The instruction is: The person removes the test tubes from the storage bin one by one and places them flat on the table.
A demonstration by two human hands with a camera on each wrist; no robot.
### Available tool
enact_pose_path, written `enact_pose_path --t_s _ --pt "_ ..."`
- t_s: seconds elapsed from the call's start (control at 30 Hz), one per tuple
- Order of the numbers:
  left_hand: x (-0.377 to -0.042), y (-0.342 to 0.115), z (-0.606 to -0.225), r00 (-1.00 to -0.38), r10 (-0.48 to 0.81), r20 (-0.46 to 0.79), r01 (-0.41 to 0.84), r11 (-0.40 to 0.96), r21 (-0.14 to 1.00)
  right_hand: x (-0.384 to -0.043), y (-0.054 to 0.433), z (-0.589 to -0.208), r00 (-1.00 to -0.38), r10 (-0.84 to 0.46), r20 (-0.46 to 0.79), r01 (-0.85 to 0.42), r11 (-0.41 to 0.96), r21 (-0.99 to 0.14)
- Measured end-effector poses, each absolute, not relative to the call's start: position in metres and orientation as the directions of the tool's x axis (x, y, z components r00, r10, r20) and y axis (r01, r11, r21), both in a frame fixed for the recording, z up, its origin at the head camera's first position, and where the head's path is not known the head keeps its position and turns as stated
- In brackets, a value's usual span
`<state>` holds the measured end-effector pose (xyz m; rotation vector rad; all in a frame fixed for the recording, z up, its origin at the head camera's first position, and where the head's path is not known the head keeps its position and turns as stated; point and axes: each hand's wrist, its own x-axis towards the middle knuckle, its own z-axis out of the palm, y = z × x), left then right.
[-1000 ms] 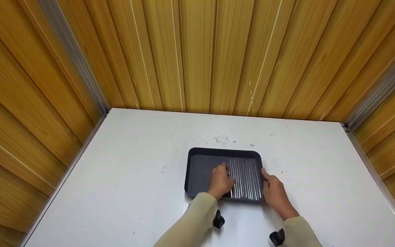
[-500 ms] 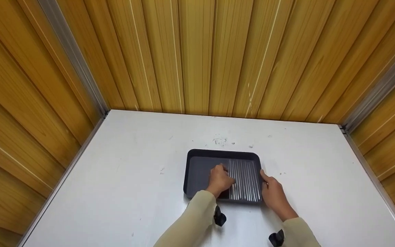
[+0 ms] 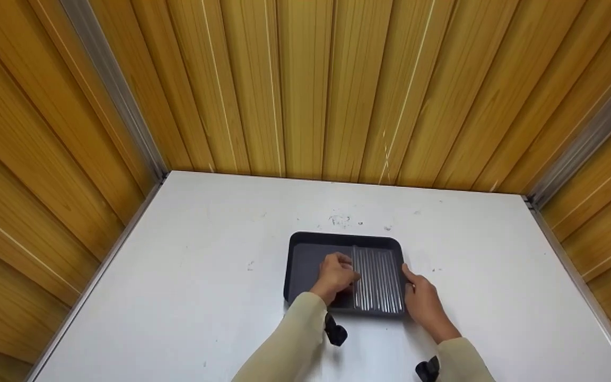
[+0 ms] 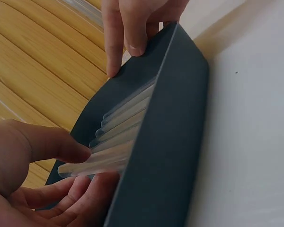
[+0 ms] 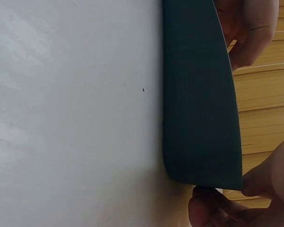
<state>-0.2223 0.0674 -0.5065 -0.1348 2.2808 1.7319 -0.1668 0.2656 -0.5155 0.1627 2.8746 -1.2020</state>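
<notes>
I'm pinching a clear tube [image 4: 105, 160] w/ L hand [image 3: 334, 274], gripping tray [image 3: 303, 268] w/ R hand [image 3: 424, 302]. If slipping, I'm risking tubes [image 3: 378, 279] rolling, prob.

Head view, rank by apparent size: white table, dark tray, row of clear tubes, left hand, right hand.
1. White table
2. Dark tray
3. Row of clear tubes
Unranked, both smaller: left hand and right hand; they look about alike.
</notes>
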Motion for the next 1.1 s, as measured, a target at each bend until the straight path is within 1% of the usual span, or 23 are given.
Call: enact_pose_path --t_s 0.13,0.37,1.1 --pt "-0.223 0.063 -0.506 -0.952 0.107 -0.285 -0.257 0.217 0.941 -0.167 0.266 -0.517 -0.995 0.086 -0.058 0.102 0.689 -0.718" --pt "-0.222 0.053 -0.504 -0.941 0.124 -0.315 -0.294 0.161 0.942 -0.166 0.266 -0.517 -0.994 0.081 -0.068 0.105 0.682 -0.724" --pt "-0.223 0.026 -0.490 -0.951 0.152 -0.270 -0.256 0.108 0.961 -0.166 0.267 -0.517 -0.995 0.085 -0.051 0.095 0.674 -0.732"
